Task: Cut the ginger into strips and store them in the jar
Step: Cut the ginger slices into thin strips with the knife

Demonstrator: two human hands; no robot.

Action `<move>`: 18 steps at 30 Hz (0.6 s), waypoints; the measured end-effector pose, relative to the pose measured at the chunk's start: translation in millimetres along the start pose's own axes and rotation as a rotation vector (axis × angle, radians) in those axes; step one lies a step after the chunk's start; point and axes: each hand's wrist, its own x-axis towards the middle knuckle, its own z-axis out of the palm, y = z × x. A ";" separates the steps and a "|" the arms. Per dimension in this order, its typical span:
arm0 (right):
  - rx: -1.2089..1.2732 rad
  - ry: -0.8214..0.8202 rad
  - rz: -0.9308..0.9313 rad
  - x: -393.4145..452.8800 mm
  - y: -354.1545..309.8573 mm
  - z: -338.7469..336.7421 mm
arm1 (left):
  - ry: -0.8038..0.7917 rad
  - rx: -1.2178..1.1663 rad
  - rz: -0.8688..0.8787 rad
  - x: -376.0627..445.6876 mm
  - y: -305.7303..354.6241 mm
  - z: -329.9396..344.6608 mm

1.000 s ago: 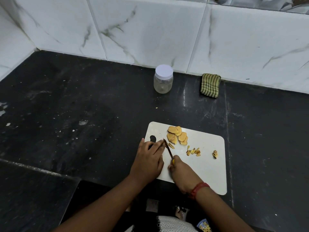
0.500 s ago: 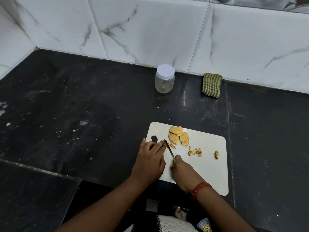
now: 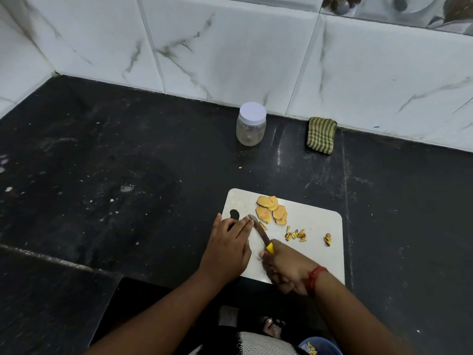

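A white cutting board [image 3: 312, 254] lies on the black counter. Several flat orange ginger slices [image 3: 271, 210] sit near its far edge, and small cut strips [image 3: 295, 234] lie to their right, with one more bit [image 3: 327, 239] farther right. My right hand [image 3: 286, 270] grips a yellow-handled knife [image 3: 259, 233] whose blade points to the far left. My left hand [image 3: 226, 249] lies on the board's left side, fingers straight, fingertips pressed down beside the blade tip; whatever is under them is hidden. A clear jar [image 3: 251, 124] with a white lid stands by the wall.
A folded green striped cloth [image 3: 321, 135] lies against the marble wall right of the jar. The black counter [image 3: 102, 175] stretches wide to the left. Its front edge drops off below the board, where a foot and a blue container [image 3: 320, 348] show.
Both hands and the knife stay in nearly the same place on the board; the blade has shifted slightly beside my left fingertips. The ginger pieces have not moved.
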 end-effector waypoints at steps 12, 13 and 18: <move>-0.834 0.290 -0.249 -1.5 9.5 18.8 | 0.049 0.008 0.016 0.0 2.2 1.7; -0.834 0.290 -0.247 -0.1 9.4 18.3 | 0.048 0.009 0.016 0.2 2.2 1.9; -0.827 0.255 -0.227 2.6 9.3 20.2 | 0.024 0.021 0.017 -0.3 3.2 1.3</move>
